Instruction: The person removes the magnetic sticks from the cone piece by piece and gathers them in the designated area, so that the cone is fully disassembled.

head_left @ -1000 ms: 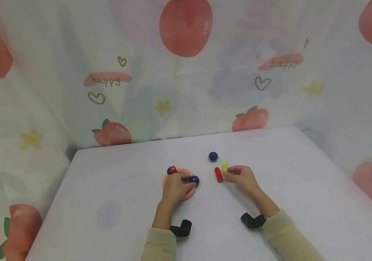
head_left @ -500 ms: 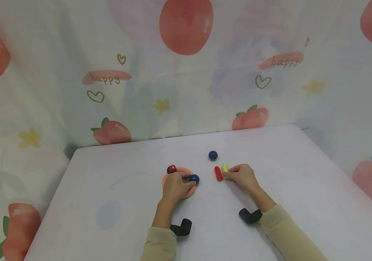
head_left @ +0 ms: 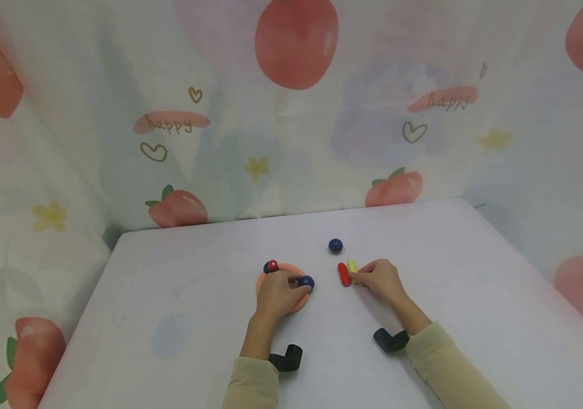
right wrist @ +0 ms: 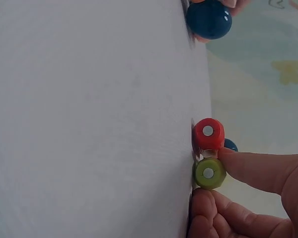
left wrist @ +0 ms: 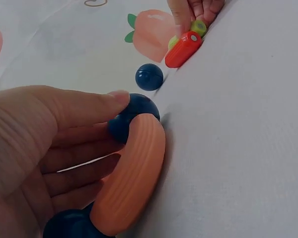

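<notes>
While the left hand (head_left: 276,294) has stayed on its ball (head_left: 307,284) at the orange loop (head_left: 291,267) in the head view, I notice the lime stick (head_left: 351,265) has swung over the last second, from pointing straight away to lying roughly parallel with the red stick (head_left: 343,275), the right hand (head_left: 383,278) pinching it. To me that reads as the right hand arranging and the left only steadying. Both sticks lie on the table (head_left: 439,255) to the right of the loop, apart from it, with a loose ball (head_left: 335,246) beyond them. On the left wrist feed I see thumb and fingers holding the glossy dark-blue ball, which touches a ribbed, curved orange stick (left wrist: 134,173); another ball (left wrist: 69,225) sits at its other end, cut off by the frame edge. From the right wrist I get the straight sticks end-on, each with a pale round disc (right wrist: 207,131) in its tip. Thumb and fingers have the lime one between them; whether it touches the red, I can't tell.
</notes>
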Demonstrator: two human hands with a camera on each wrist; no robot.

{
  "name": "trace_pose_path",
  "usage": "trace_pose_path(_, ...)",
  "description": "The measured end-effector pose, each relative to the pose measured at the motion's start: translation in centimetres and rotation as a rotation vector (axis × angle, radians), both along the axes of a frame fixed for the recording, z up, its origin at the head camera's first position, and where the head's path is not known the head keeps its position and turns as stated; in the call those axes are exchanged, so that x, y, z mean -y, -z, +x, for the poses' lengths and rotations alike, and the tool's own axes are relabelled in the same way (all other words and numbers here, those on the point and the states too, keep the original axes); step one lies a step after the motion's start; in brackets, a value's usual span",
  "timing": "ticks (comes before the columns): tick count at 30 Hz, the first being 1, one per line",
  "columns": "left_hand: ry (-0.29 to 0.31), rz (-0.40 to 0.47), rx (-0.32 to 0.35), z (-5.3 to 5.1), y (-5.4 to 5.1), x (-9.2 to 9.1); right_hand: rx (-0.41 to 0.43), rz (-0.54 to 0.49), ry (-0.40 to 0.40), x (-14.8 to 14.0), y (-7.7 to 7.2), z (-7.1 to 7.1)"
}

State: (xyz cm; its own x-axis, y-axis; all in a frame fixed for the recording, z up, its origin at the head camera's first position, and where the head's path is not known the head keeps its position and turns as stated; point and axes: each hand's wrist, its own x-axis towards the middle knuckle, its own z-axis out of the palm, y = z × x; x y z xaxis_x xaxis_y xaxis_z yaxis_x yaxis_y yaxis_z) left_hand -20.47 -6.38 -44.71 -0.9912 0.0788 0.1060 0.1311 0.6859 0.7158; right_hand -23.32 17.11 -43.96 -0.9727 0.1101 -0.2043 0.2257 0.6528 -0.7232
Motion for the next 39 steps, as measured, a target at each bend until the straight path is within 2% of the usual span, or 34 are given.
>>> trace_pose_path(8,-0.088,-0.077,-0.077,0.2,-0.3,-1.3,0.023,0.016,0.003,0.2,-0.3,0.1)
trace_pose_path(13,-0.119,-0.087,-0.072,0.4,-0.4,-1.4,0.063,0.002,-0.003,-0.1,-0.5,0.0)
trace_pose_path(15,-0.097,-0.071,-0.047,0.4,-0.5,-1.3,0.070,-0.001,0.002,-0.4,-0.6,0.1)
trace_pose_path(19,-0.005,-0.036,0.043,0.6,-0.6,-0.9,0.058,-0.017,0.020,-0.9,-0.7,0.2)
trace_pose_path(23,0.086,-0.060,0.102,0.6,-0.9,-0.6,0.000,-0.062,0.026,-0.5,-0.9,0.5)
trace_pose_path(28,0.154,-0.074,0.150,0.4,-1.2,-0.2,-0.128,-0.114,-0.070,1.4,-0.9,1.1)
trace_pose_path(34,0.238,-0.042,0.186,0.4,-1.3,0.9,-0.190,-0.206,-0.169,3.6,-0.2,1.2)
trace_pose_path(39,0.282,-0.026,0.217,0.3,-1.6,1.5,-0.215,-0.223,-0.212,4.7,0.4,0.7)
